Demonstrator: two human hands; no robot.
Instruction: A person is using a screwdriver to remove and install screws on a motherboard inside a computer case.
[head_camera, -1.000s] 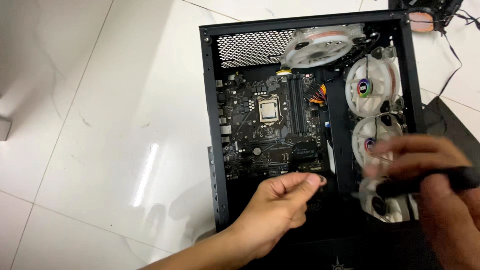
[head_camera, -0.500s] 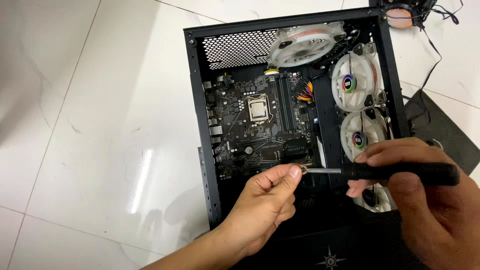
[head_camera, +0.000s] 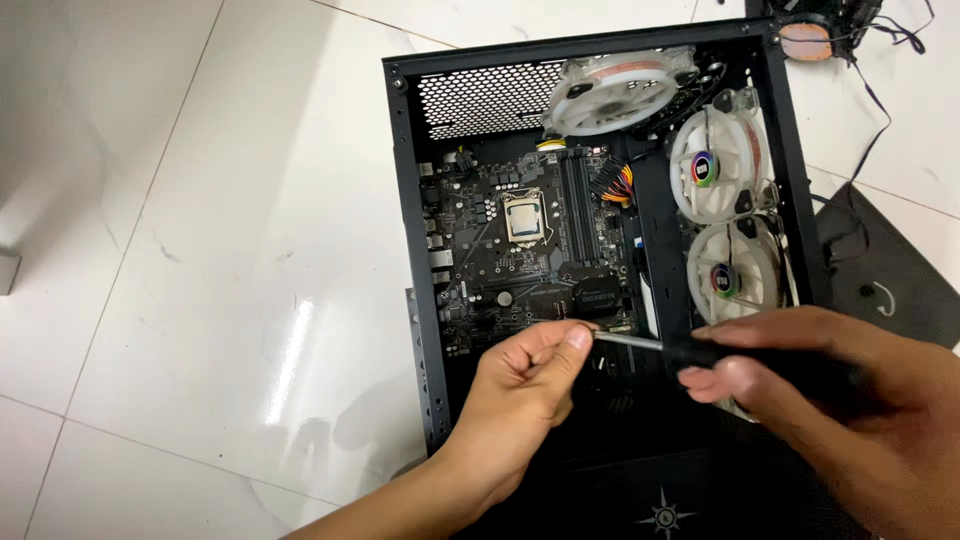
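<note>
While the black computer case (head_camera: 420, 180) lies open on the white tiled floor (head_camera: 200, 250), we work a screwdriver (head_camera: 640, 345) over its near end.
Our right hand (head_camera: 850, 400) is clamped on the dark handle at the right; our left hand (head_camera: 525, 385) pinches the metal shaft's tip just near of the motherboard (head_camera: 500, 260). Three white fans (head_camera: 725, 160) sit far and right of it.
</note>
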